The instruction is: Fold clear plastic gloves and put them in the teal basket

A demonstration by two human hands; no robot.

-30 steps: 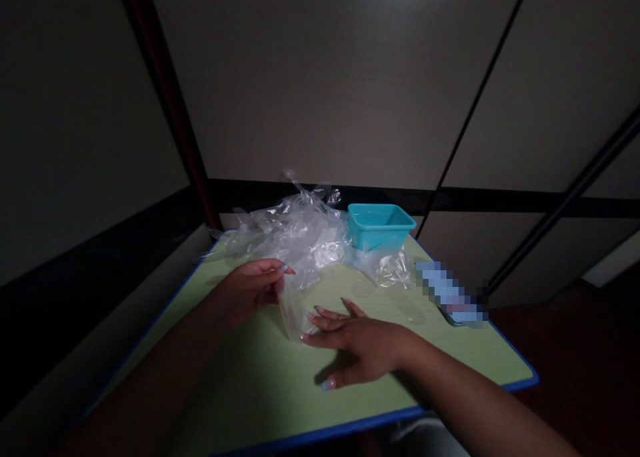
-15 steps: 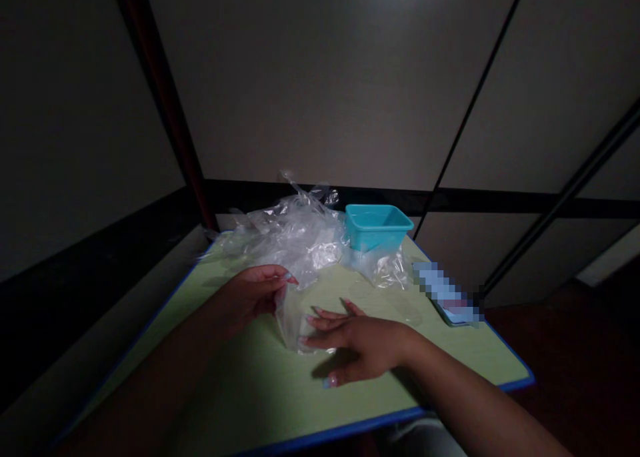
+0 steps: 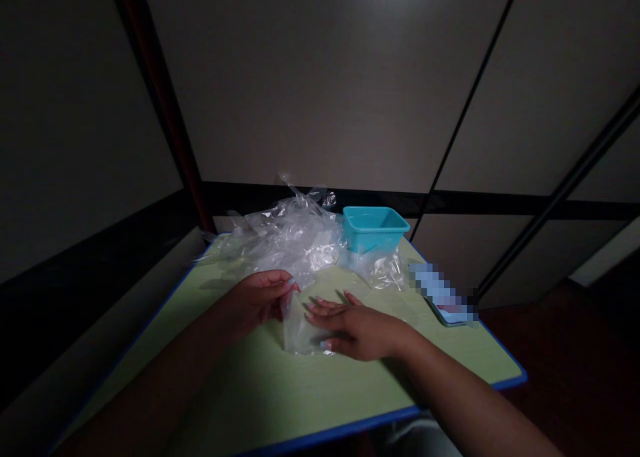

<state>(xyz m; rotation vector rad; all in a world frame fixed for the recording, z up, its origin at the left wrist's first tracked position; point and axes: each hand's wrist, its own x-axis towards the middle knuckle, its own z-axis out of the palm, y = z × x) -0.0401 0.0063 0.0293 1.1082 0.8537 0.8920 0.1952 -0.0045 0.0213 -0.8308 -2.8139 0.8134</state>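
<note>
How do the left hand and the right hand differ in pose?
The left hand is curled, pinching the piece of clear plastic near its upper corner, while the right hand is open, palm down. The left hand's fingers are bent; the right hand's are mostly extended over the plastic. Both are bare, with light-coloured nails.

Dim light leaving corners dark, glare glowing high on a wall panel (image 3: 325, 97), crumpled plastic (image 3: 300, 237) glinting, shadow falling beneath the right hand (image 3: 357, 328), pixelation masking a flat object (image 3: 443, 295)
</note>
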